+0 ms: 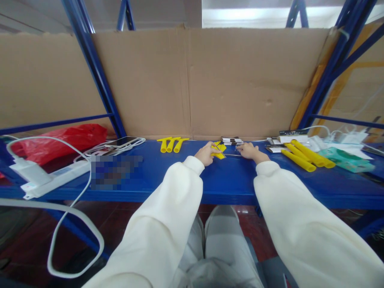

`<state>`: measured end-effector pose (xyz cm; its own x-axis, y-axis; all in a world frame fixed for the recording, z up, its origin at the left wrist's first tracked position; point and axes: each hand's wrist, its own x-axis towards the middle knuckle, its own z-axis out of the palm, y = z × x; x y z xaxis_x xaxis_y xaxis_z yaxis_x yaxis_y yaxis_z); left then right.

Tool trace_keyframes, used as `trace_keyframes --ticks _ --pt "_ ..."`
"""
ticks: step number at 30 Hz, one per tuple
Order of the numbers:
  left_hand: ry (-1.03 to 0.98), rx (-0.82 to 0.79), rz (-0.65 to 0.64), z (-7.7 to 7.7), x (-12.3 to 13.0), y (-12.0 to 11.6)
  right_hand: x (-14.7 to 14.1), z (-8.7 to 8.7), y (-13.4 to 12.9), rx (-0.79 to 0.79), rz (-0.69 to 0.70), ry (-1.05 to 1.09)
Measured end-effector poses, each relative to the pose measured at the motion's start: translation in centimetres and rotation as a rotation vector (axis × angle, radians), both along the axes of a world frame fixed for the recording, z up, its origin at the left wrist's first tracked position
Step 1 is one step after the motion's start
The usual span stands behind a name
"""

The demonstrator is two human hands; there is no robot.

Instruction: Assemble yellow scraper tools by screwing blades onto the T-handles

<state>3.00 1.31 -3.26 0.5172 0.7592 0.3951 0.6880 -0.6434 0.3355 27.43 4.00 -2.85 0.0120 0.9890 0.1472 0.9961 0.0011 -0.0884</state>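
Note:
Near the middle of the blue shelf my left hand (206,154) is closed, its fingertips at some small flat yellow pieces (221,147). Thin, light-coloured lines cross those pieces at the fingertips; what they belong to is too small to tell. To the right, my right hand (249,151) rests low over the shelf, fingers bent together and closed. A thin metallic rod (233,155) lies between the two hands, and whether either one grips it is unclear. Just behind them is a stack of small black-and-white packets (232,141).
Yellow T-shaped handles (172,145) lie left of my hands. On the right are yellow tubes (306,156), boxes (292,136) and a green packet (346,159). A power strip (60,176), red bag (66,140) and looping white cable (76,218) occupy the left. Cardboard (240,80) walls the back.

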Motion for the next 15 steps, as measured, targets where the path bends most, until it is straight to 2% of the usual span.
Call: trace_keyframes --ticks 9,15 --pt "0.074 0.044 0.018 -0.45 0.08 0.60 -1.08 0.15 -0.19 -0.066 0.003 -0.071" --pt "0.050 0.060 0.004 -0.42 0.12 0.63 -1.10 0.16 -0.10 0.029 0.048 -0.028"
